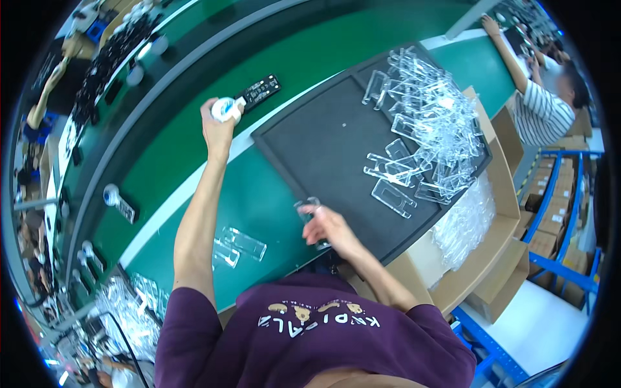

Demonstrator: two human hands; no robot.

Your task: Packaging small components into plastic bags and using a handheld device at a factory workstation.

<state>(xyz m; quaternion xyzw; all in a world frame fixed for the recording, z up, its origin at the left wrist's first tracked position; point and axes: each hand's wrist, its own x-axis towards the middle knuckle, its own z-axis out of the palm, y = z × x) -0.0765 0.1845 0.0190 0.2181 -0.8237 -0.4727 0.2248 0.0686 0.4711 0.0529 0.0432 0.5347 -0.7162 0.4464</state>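
My left hand (217, 126) reaches out over the green belt, its fingers closed around a device with a white round end (225, 110). The device's black rectangular body (261, 91) points away to the right over the belt. Close to my body, my right hand (328, 231) grips a clear plastic case (306, 204) at the near-left edge of a black tray (310, 149). Its fingers are a little blurred and hide the middle of the case. Between my forearms, two more clear cases (244, 244) lie on the green tabletop.
A heap of clear cases (427, 107) fills the tray's right side. Beyond it stands an open cardboard box (495, 239) with clear plastic wrap. Further left, another round-ended device (119, 202) lies on the belt. A co-worker in a striped shirt (543, 116) sits at the right.
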